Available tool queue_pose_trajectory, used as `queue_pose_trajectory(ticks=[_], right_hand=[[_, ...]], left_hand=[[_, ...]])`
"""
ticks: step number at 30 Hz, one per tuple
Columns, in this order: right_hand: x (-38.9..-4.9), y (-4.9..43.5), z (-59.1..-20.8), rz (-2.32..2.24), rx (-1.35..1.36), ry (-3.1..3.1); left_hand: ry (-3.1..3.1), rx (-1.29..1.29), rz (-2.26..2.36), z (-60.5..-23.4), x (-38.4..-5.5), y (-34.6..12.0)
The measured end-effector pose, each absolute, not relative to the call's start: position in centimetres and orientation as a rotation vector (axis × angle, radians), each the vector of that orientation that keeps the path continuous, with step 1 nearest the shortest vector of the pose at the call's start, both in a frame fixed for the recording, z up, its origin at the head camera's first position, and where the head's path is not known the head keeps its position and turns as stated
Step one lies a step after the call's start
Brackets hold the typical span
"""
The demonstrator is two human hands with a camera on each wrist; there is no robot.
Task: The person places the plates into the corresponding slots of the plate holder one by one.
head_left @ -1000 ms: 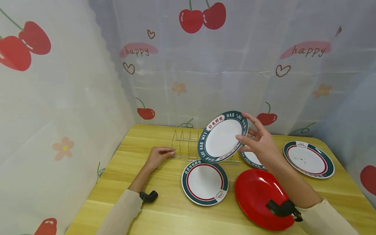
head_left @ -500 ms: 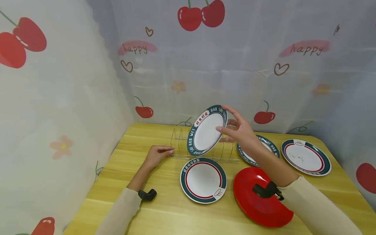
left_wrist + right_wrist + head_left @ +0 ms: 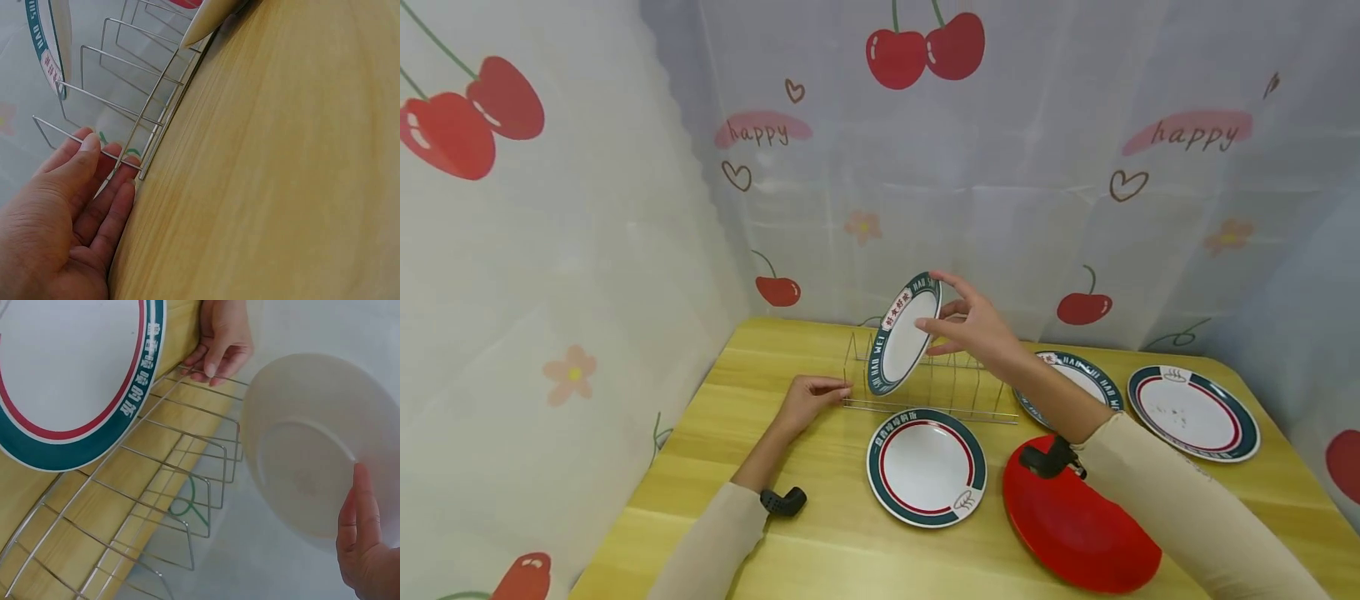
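My right hand point(image 3: 981, 329) grips a white plate point(image 3: 902, 337) with a green lettered rim by its right edge. The plate is steeply tilted above the left part of a wire dish rack point(image 3: 973, 415). Its pale underside fills the right of the right wrist view, fingers pressed against it. At the rack's left end, my left hand point(image 3: 805, 406) pinches the end wire between thumb and fingers, as the left wrist view shows close up. In front of the rack lies another plate point(image 3: 927, 468) with a green rim and red ring.
A red plate point(image 3: 1067, 517) lies at the front right, partly under my right forearm. Behind it, a green-rimmed plate point(image 3: 1078, 375) is partly covered by that arm. One more plate point(image 3: 1191, 414) lies far right on the wooden table point(image 3: 820, 533). A printed curtain point(image 3: 1000, 217) closes the back.
My right hand has carried the plate leftward over the rack and turned it more edge-on. The left hand has stayed at the rack's end.
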State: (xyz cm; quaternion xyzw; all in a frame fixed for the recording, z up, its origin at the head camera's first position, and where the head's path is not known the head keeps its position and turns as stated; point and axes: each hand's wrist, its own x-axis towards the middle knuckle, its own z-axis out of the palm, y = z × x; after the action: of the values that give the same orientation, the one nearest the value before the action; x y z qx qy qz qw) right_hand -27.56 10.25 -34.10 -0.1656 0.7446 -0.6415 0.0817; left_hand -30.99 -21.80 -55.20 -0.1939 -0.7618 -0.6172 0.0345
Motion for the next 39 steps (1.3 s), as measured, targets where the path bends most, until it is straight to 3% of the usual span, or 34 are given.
queue_pose_trajectory(ticks=[22,39], right_hand=[[-30.4,4.9,-33.0,-1.682,-0.427,2.290],[-30.9,3.4,-36.9,-1.651,-0.442,2.373]], left_hand=[[-2.281,-0.606,-2.043,-55.1,-30.9,-21.8],[-2.284,-0.631,-2.028,-55.4,-31.0,-22.0]])
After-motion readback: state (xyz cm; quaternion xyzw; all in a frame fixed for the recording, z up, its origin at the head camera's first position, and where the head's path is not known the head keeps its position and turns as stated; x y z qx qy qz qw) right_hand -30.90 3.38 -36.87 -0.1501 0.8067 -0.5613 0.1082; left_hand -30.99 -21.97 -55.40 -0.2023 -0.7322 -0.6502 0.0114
